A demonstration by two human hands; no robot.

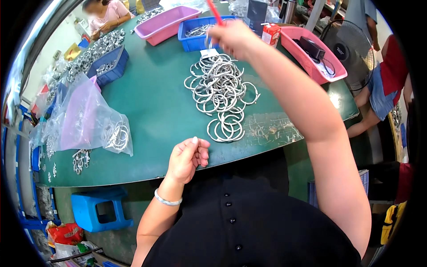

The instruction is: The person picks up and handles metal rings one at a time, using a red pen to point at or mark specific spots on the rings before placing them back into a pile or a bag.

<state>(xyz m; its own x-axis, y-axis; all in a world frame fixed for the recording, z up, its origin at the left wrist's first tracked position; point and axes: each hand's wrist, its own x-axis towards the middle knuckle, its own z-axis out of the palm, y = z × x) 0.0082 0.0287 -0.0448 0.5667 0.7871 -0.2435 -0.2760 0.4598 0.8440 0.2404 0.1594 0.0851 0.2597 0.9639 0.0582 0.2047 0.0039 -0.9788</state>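
Hands differ: right hand (233, 38) pinches a red stick (215, 12), left hand (187, 158) curled, apparently empty.

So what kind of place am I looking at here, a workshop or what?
Most likely a small workshop for hand assembly or sorting. A pile of metal rings lies on a green worktable, plastic bins hold more metal parts, and another person works at the far end.

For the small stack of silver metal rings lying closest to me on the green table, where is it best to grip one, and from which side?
Probably pinch the near arc of the top ring in the small stack of silver metal rings, coming from above at the table edge. The rings lie flat and overlapping, so only the thin rim can be pinched, and the left hand rests closest.
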